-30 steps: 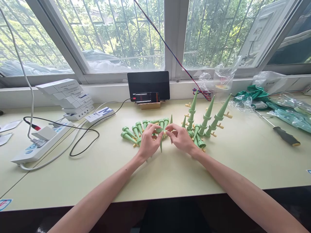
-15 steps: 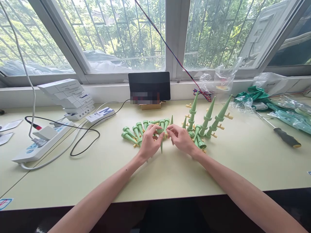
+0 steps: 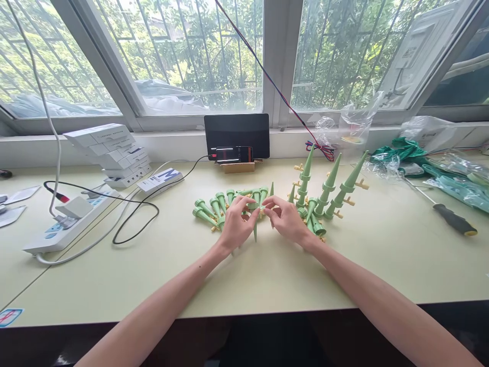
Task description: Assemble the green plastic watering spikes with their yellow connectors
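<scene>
A green plastic spike (image 3: pixel 255 232) is between the two hands, just above or on the tabletop (image 3: pixel 290 285), its slim tapered tip pointing down toward the near edge. The plastic is a matte pale green, with a wider collar showing between the fingers and a small yellow valve (image 3: pixel 262 213) at its side; the rest is hidden by the hand. The left hand (image 3: pixel 237 225) has a narrow grip, thumb and fingers closed around the collar. The right hand (image 3: pixel 287 219) has its fingertips drawn together at the valve; whether that grip pinches it is too small to tell.

Beyond the left hand, more green spikes with ribbed caps (image 3: pixel 214 205) lie fanned out. Past the right hand, three stacks of nested spikes (image 3: pixel 327 184) rise at a slant, yellow valves jutting from their sides, and loose spikes lie at their foot.

Farther back, a phone (image 3: pixel 234 154) leans before a black tablet (image 3: pixel 237 130). A screwdriver (image 3: pixel 454 219) lies at right; a white power strip (image 3: pixel 46 242) and stacked white boxes (image 3: pixel 114 153) stand at left.
</scene>
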A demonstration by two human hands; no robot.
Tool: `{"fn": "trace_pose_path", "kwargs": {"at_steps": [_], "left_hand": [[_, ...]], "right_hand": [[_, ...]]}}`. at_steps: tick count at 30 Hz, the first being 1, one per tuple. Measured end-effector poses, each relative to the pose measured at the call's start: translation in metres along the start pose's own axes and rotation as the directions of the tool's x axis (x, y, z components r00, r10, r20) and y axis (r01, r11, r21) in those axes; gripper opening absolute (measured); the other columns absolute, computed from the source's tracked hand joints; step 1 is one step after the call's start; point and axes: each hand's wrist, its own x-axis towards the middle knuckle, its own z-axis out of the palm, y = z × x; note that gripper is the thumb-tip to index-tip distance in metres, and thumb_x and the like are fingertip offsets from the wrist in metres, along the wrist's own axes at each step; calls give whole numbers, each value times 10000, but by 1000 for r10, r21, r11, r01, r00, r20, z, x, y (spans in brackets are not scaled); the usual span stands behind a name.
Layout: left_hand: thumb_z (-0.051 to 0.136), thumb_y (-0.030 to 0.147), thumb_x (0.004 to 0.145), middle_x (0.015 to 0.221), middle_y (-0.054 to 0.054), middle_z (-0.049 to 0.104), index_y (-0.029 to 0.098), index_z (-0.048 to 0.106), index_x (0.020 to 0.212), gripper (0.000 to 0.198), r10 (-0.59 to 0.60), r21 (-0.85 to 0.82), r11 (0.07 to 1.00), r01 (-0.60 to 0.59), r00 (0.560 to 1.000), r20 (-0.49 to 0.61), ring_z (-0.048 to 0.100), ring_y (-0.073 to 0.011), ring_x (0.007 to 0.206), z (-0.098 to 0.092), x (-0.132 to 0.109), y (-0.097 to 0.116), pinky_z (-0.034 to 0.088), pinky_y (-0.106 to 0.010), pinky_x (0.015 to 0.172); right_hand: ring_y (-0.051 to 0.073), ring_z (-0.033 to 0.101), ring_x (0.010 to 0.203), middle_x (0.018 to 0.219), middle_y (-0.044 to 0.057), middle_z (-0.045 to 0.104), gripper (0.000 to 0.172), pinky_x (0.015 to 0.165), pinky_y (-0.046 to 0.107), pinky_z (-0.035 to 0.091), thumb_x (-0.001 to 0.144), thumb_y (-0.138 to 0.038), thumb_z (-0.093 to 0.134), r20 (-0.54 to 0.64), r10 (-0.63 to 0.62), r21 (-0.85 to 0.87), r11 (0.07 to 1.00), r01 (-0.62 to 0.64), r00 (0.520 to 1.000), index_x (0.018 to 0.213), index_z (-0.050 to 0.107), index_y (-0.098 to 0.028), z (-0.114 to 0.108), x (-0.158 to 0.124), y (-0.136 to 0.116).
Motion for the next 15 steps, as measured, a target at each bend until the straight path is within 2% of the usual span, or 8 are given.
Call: {"fn": "trace_pose_path", "kwargs": {"at_steps": [7, 12, 15], "left_hand": [[617, 289, 859, 966, -44, 561, 205, 619, 958, 130, 12, -4, 1000, -12, 1000, 14, 574, -113, 710, 1, -1, 0, 539, -210, 534], [618, 290, 859, 969, -35, 566, 204, 622, 978, 147, 7, 1, 1000, -7, 999, 31, 571, -106, 710, 1, -2, 0, 543, -210, 550], [612, 300, 862, 976, -35, 566, 204, 623, 984, 156, -2, -8, 1000, 2, 999, 41, 565, -105, 707, 1, -2, -1, 546, -212, 549]], "right_hand": [[120, 510, 533, 756, 9, 626, 169, 542, 263, 424, 918, -320, 475, 0, -8, -4, 1000, 8, 1000, 981, 580, -203, 0, 0, -1], [148, 570, 635, 713, 8, 625, 157, 587, 256, 427, 922, -302, 476, -19, -24, -33, 999, 23, 1000, 947, 592, -199, 0, 0, -2], [147, 576, 633, 694, 2, 621, 161, 596, 254, 429, 929, -306, 474, -15, -21, -35, 999, 21, 1000, 946, 595, -200, 0, -1, -3]]}}
